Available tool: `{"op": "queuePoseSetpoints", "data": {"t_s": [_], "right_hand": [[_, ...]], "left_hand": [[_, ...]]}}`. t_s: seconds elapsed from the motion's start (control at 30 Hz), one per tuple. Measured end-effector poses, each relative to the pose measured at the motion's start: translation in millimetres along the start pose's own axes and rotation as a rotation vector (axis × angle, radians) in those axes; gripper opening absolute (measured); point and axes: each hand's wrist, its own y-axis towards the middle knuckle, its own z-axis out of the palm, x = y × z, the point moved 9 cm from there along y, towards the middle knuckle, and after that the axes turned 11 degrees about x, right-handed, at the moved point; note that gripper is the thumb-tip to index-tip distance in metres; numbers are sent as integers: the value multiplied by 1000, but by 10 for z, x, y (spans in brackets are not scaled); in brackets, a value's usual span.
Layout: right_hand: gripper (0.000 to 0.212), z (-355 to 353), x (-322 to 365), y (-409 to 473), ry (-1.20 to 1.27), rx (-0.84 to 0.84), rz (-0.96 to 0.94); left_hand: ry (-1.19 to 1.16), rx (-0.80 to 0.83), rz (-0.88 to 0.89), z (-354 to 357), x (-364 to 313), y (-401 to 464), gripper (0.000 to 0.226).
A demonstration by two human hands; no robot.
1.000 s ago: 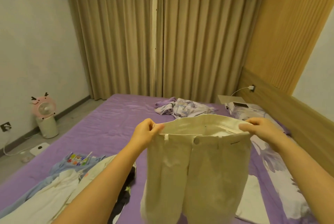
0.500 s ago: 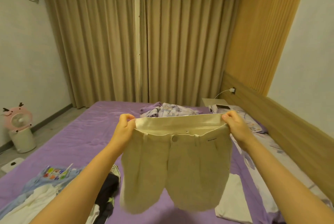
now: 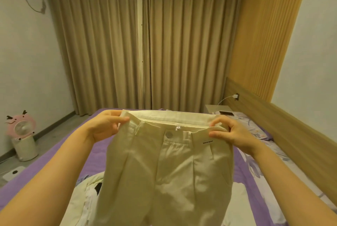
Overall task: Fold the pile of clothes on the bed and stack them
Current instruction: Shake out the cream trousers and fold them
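Holding the cream shorts (image 3: 164, 167) up by the waistband, we keep them hanging in the air above the purple bed (image 3: 60, 154), with the front, its button and fly, facing us. Our left hand (image 3: 104, 127) pinches the left end of the waistband, thumb lying across the front and fingers curled behind the fabric. Our right hand (image 3: 231, 132) pinches the right end, thumb and curled fingers closed on the band just beside the small printed label. Neither hand has a free finger; both are fully committed to the cloth.

We judge this hold to serve a purpose: the two grips are set well apart so that the band is drawn fairly straight, and the weight of the legs pulls the fabric down and takes out creases before any fold is made. The pleats hang vertical, which suggests that the garment is square to us.

Below the shorts, pale garments (image 3: 82, 194) lie on the bed, partly hidden; we cannot tell whether they are folded. A phone (image 3: 226, 113) rests on the bedside table, and a pink fan (image 3: 21, 127) stands on the floor to the left.

We judge the folding of this item as not yet begun; bringing the two waistband ends together is the likely next step.
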Motion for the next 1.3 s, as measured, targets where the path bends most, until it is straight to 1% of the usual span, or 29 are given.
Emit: {"op": "queuePoseSetpoints", "data": {"t_s": [0.07, 0.13, 0.2, 0.3, 0.37, 0.43, 0.6, 0.67, 0.7, 0.73, 0.8, 0.83, 0.9, 0.97, 1.0, 1.03, 1.07, 1.1, 1.13, 1.2, 1.27, 1.3], "right_hand": [[24, -2, 35, 15, -15, 14, -10], [23, -20, 54, 20, 3, 34, -1], [26, -69, 84, 43, 32, 31, -5], [20, -174, 101, 87, 24, 3, -6], [22, -175, 94, 146, -46, 1, 13], [25, -173, 85, 191, -109, -22, 35], [25, -248, 73, 185, -127, -87, 79], [26, -265, 69, 183, -120, -96, 89], [30, -259, 59, 191, -124, -86, 108], [29, -247, 47, 200, -134, -68, 135], [12, -199, 37, 207, -118, -37, 164], [13, -186, 26, 206, -76, -37, 165], [6, -166, 0, 178, 69, -39, 167], [12, -119, -22, 140, 191, -7, 181], [12, -102, -59, 123, 205, 6, 206], [10, -88, -97, 106, 199, 2, 233], [12, -71, -118, 96, 213, -16, 241], [19, -65, -149, 105, 234, -47, 243], [22, -62, -170, 109, 237, -89, 248], [17, -18, -180, 118, 214, -171, 246], [12, 82, -184, 145, 262, -245, 242], [9, 150, -179, 164, 298, -273, 239]], "left_hand": [[82, -30, -14, -82, -60, -63, 13], [207, -130, -9, -185, -133, -92, 21], [337, -244, 37, -244, -239, -152, 21], [498, -358, 126, -198, -367, -242, 17], [602, -408, 151, -179, -419, -293, 19], [647, -398, 147, -180, -453, -322, 20], [580, -227, 127, -131, -483, -354, 9], [556, -197, 134, -102, -485, -343, 4], [542, -199, 142, -92, -488, -332, 7], [533, -203, 142, -80, -483, -318, 11], [573, -217, 116, -53, -455, -283, 19], [614, -237, 96, -51, -440, -267, 23], [688, -313, 84, -67, -424, -252, 27], [714, -388, 98, -62, -394, -251, 28], [711, -416, 98, -69, -365, -243, 27], [696, -452, 95, -90, -326, -243, 27], [667, -505, 96, -129, -297, -257, 28], [623, -573, 106, -178, -287, -283, 32], [572, -644, 108, -220, -273, -322, 38], [486, -737, 81, -230, -201, -378, 50], [393, -745, 62, -119, -108, -372, 55], [352, -717, 53, -34, -69, -336, 53]]}}
